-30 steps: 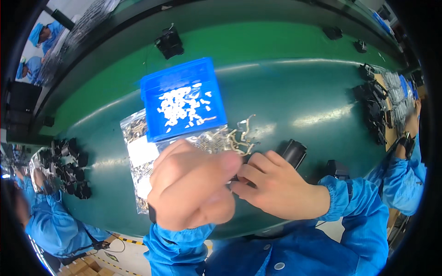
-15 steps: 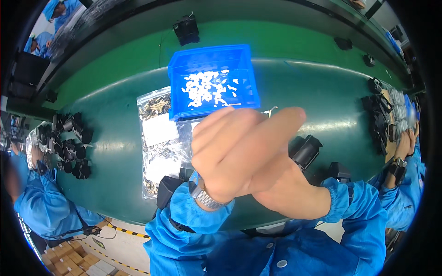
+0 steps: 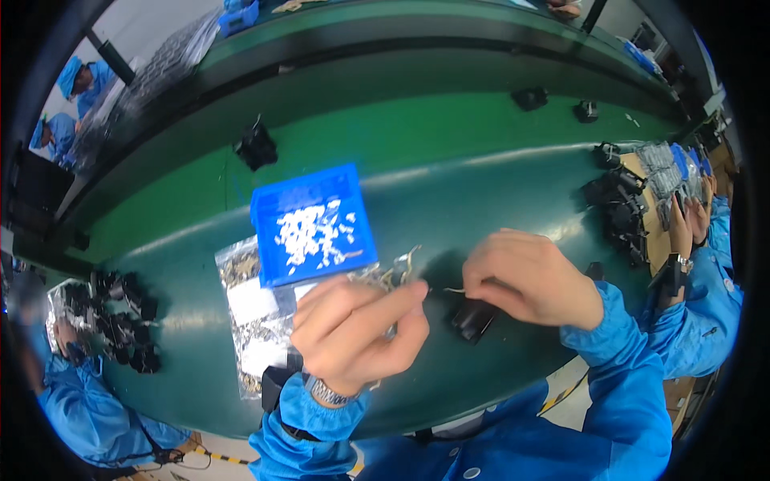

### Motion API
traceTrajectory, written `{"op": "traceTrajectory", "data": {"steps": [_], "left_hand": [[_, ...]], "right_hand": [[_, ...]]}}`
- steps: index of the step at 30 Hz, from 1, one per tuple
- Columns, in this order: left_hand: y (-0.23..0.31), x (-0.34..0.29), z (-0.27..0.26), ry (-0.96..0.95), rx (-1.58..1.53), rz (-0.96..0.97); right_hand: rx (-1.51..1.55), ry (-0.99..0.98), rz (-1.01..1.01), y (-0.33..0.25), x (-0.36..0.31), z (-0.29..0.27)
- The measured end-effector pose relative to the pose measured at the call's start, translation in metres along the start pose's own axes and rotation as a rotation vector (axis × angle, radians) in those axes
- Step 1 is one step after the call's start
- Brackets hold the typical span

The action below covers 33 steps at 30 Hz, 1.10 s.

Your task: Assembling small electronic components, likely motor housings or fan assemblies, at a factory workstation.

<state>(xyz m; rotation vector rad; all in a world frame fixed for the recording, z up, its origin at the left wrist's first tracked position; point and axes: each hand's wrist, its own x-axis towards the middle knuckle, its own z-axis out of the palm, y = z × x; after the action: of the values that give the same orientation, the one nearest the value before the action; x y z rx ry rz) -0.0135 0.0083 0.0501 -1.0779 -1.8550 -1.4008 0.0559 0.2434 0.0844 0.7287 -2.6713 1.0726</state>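
My left hand [image 3: 357, 329], with a metal watch on its wrist, is closed with thumb and forefinger pressed together. Thin cream-coloured strands [image 3: 409, 263] stick out beyond its fingers and seem held there, partly hidden. To its right, my right hand [image 3: 529, 276] is closed in a pinch, and a short thin pale strand [image 3: 455, 290] pokes from its fingertips toward the left hand. Just below the right hand, a black plastic housing [image 3: 475, 321] lies on the green table. Past the left hand stands a blue bin [image 3: 365, 216] with small white pieces [image 3: 309, 232] inside.
Clear bags of small metal parts with white labels [image 3: 253, 305] lie under and beside the bin. Black parts are piled on the left [image 3: 128, 317] and right [image 3: 618, 196]. Another black piece [image 3: 257, 146] sits beyond the bin. Co-workers in blue sit at both sides.
My hands, overlapping before, have come apart: the right one is now off to the right, the left one lower. The view has shifted, so the bin appears lower and further left.
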Motion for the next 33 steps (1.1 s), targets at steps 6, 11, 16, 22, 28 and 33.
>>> {"op": "traceTrajectory", "data": {"steps": [6, 11, 16, 22, 28, 33], "left_hand": [[0.005, -0.006, 0.016, -0.116, -0.132, -0.111], [0.013, -0.009, 0.023, -0.387, -0.196, -0.476], [0.012, -0.01, 0.028, -0.483, -0.191, -0.546], [0.015, -0.007, 0.029, -0.425, -0.103, -0.43], [0.006, -0.013, 0.025, -0.393, 0.023, -0.213], [0.006, -0.013, 0.029, -0.41, -0.007, -0.162]], "right_hand": [[0.099, 0.192, -0.014, 0.044, -0.02, 0.006], [0.21, 0.283, -0.083, 0.049, -0.024, 0.015], [0.314, 0.374, -0.008, 0.047, -0.029, 0.025], [0.286, 0.509, -0.033, 0.046, -0.027, 0.036], [-0.012, 0.504, -0.109, 0.037, -0.036, 0.031], [0.092, 0.438, 0.044, 0.025, -0.03, 0.039]]}}
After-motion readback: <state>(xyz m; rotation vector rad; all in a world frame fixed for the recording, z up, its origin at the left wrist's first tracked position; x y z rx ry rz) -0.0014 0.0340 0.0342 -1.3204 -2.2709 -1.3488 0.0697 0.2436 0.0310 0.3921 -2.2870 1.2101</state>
